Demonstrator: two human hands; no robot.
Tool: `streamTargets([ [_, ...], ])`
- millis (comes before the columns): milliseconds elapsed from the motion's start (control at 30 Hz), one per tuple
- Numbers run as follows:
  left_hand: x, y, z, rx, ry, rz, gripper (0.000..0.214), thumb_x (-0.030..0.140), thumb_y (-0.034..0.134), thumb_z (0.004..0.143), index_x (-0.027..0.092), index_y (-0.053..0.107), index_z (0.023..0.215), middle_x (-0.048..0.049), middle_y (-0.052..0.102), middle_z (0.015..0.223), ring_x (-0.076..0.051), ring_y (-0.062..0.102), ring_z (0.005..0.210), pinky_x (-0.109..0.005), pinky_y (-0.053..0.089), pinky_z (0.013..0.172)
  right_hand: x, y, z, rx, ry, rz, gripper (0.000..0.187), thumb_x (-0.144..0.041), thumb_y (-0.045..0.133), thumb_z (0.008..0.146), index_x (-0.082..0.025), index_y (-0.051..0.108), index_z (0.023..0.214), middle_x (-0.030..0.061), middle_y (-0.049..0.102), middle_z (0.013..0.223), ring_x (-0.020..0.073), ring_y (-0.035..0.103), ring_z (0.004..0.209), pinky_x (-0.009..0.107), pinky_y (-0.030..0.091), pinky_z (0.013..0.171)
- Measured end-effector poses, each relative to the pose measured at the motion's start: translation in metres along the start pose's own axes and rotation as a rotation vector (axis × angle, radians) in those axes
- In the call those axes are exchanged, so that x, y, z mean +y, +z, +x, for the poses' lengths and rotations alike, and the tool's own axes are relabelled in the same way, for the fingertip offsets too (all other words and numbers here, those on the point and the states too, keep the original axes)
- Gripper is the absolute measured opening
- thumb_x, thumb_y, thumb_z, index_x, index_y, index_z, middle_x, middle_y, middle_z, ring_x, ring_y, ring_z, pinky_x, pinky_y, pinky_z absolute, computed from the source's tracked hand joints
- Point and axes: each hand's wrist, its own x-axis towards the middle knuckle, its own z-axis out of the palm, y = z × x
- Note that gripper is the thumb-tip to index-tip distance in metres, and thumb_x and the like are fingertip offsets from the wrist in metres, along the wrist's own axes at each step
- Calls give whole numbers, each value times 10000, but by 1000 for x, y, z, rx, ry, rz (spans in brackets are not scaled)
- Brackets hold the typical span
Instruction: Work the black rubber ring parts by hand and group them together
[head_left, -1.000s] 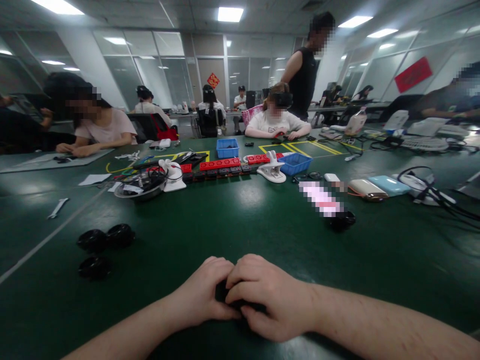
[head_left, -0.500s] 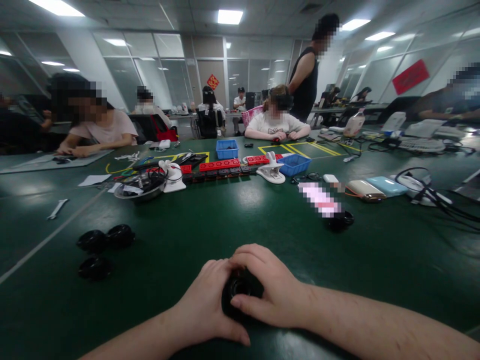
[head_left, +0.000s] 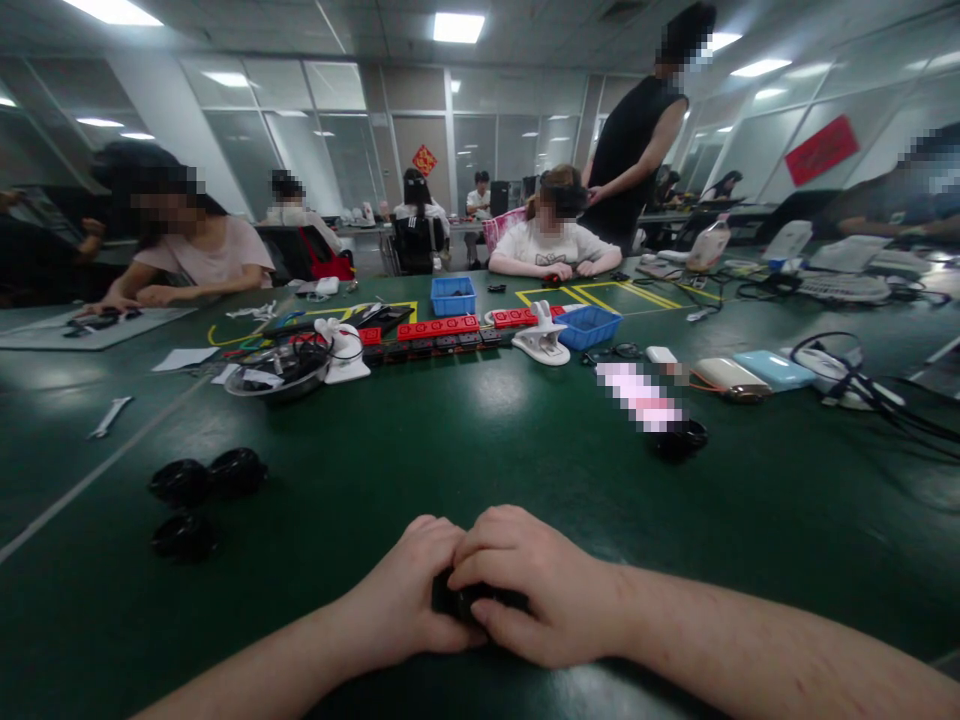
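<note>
Black part (head_left: 466, 602) — mostly hidden; forearms (head_left: 720, 615) — cut off

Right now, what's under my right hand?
Your right hand is curled over a black part, with only a dark bit showing. That hand and your left hand cover most of it; its underside can't be seen.

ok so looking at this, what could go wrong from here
The left hand and right hand cover most of the dark part between them, so a poor grip might go unnoticed and it could slip.

Three round black parts sit loose on the table beyond the left forearm; a wide sweep of that arm could perhaps knock them.
</note>
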Motion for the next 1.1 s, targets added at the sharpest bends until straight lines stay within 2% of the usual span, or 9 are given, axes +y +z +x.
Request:
streamTargets([
  [200,-3,-4,0,-47,50,-31,270,170,787,583,198,558,723,65,576,805,-166,533,813,-280,340,770,-1,-1,1,-40,-73,19,261,-139,380,784,-129,611,905,91,641,932,171,584,902,327,437,826],
  [300,-2,-5,-1,-52,28,2,283,192,768,596,210,569,796,46,578,833,-183,530,823,-298,354,773,-1,0,0,-23,-83,1,265,-138,384,797,-129,603,945,94,631,981,176,567,929,332,433,835],
  [400,1,-5,-3,-37,-8,10,366,227,761,607,211,554,908,13,576,922,-208,520,873,-325,369,801,-2,1,-1,50,-52,-16,250,-178,413,828,-120,587,999,102,617,999,187,549,913,341,428,819],
  [500,4,-1,-5,18,-60,10,575,377,820,536,196,530,998,-24,563,990,-245,509,906,-367,376,812,-1,2,-3,148,9,-40,259,-289,453,851,-121,572,1007,97,609,935,188,534,851,340,432,771],
  [600,8,6,-6,104,-137,70,716,530,831,426,171,544,975,-41,567,926,-268,514,844,-416,366,794,0,4,-4,161,77,-84,311,-388,478,843,-134,567,998,88,595,906,188,518,824,338,430,746],
  [700,12,12,-6,132,-184,124,601,485,828,462,166,565,898,-34,572,859,-261,518,805,-418,357,774,2,8,-5,125,111,-110,327,-415,547,801,-141,576,978,80,592,902,188,516,816,329,427,736],
  [800,12,13,-5,123,-198,142,402,384,786,536,163,563,787,-21,564,787,-236,519,759,-384,360,734,4,9,-5,78,115,-111,262,-364,590,774,-144,590,917,61,599,843,175,522,775,310,425,716],
  [933,7,10,-2,96,-154,107,281,282,729,563,165,551,746,0,551,752,-206,519,733,-345,357,721,3,6,-3,43,71,-74,195,-270,536,784,-132,597,908,66,616,831,169,537,762,305,429,722],
  [1100,2,5,-2,29,-52,82,237,176,715,530,177,554,705,33,538,720,-182,511,725,-309,348,720,0,1,1,-26,-17,-28,229,-193,425,805,-131,609,927,70,658,893,170,572,822,318,428,781],
])
